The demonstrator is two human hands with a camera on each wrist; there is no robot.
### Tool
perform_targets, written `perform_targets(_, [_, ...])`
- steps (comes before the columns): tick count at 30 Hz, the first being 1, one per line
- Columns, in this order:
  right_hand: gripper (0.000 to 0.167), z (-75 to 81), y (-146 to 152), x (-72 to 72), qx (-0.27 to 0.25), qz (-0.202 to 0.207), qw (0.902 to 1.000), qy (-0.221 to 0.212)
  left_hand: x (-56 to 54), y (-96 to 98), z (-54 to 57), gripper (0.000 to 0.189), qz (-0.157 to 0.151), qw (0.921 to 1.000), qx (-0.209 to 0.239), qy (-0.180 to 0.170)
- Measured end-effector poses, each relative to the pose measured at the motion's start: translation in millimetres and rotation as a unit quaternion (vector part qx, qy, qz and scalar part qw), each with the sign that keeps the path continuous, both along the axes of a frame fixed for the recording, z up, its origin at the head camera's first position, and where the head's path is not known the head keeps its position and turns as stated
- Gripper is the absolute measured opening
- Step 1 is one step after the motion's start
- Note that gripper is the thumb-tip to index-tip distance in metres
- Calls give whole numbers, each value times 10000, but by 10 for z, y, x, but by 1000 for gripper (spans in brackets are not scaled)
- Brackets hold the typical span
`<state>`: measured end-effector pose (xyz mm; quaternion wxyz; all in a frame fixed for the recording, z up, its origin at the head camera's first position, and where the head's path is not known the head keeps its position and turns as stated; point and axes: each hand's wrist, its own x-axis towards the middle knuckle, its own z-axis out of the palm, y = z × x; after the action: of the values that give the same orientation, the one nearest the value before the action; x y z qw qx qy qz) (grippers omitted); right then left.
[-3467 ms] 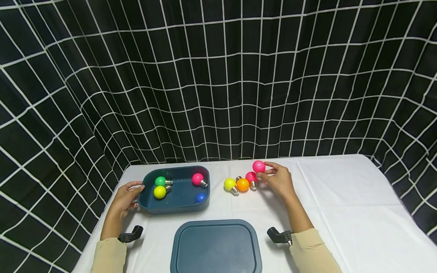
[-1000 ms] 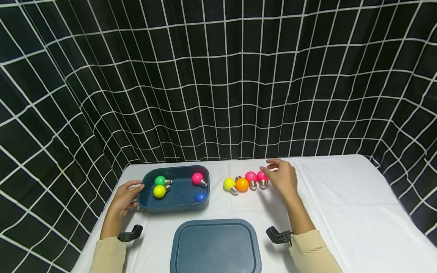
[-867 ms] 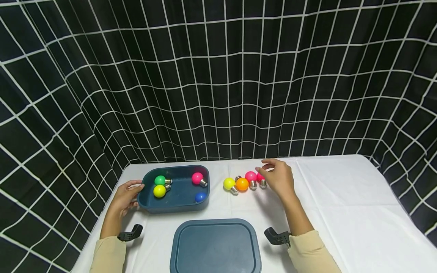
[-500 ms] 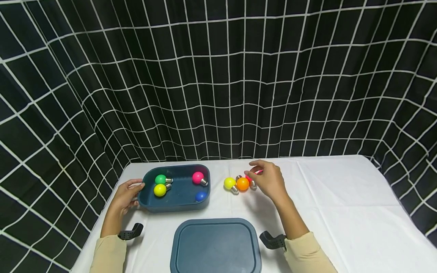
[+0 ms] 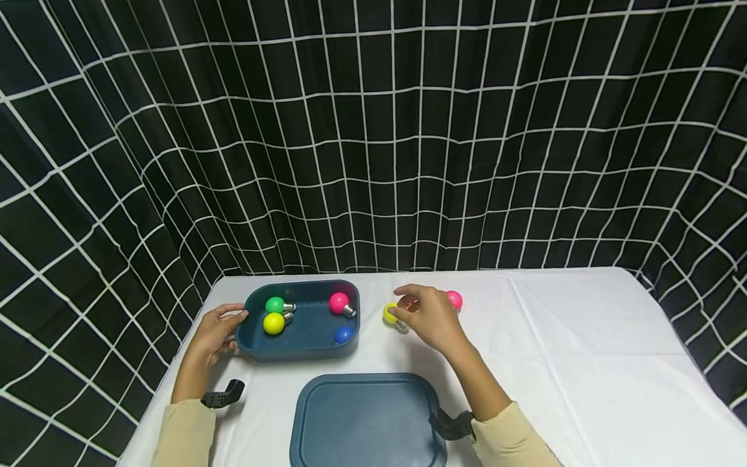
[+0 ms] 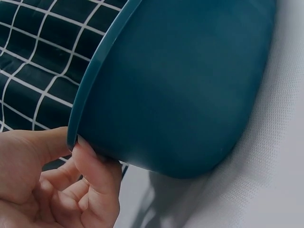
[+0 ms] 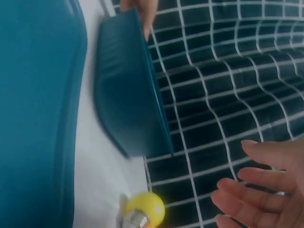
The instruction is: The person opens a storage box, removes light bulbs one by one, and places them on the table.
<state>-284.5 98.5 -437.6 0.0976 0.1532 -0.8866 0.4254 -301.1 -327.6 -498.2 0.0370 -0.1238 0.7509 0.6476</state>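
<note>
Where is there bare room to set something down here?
Widest: the white cloth from the loose pink bulb and right hand out to its right edge. A narrow strip runs between bin and lid; inside the bin, bare floor lies between the green bulb and blue bulb. Crowded: around the right hand, near the loose yellow bulb.

The person is wearing plain beige sleeves. Nearer than the blue box (image 5: 297, 353) and to its left, the left sleeve (image 5: 185, 428) is ending beside a bent black wrist device (image 5: 224, 395) with small dots. Well to the box's right, the right sleeve (image 5: 509, 433) is creasing beside a similar black device (image 5: 451, 425).
</note>
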Motion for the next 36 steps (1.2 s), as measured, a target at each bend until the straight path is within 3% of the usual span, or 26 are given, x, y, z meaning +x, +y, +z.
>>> perform_targets(7, [31,86,-212,11,199,563,9982,-46,-22,12,-2,46,-74,10000,-48,-14])
perform_targets(11, [31,160,-334,-38,614,934,9935,212,-18,18,-7,46,-27,10000,-34,-23])
perform_targets(15, [30,206,-480,-93,1117,1285,9842,482,-13,18,-15,47,-31,10000,27,-3])
perform_targets(26, [30,247,-870,-217,2031,2101,9549,533,7,-11,1,46,21,10000,-49,8])
perform_targets(36, [32,284,-1169,-328,2909,2222,9296,433,4,0,36,45,18,9999,-127,-34])
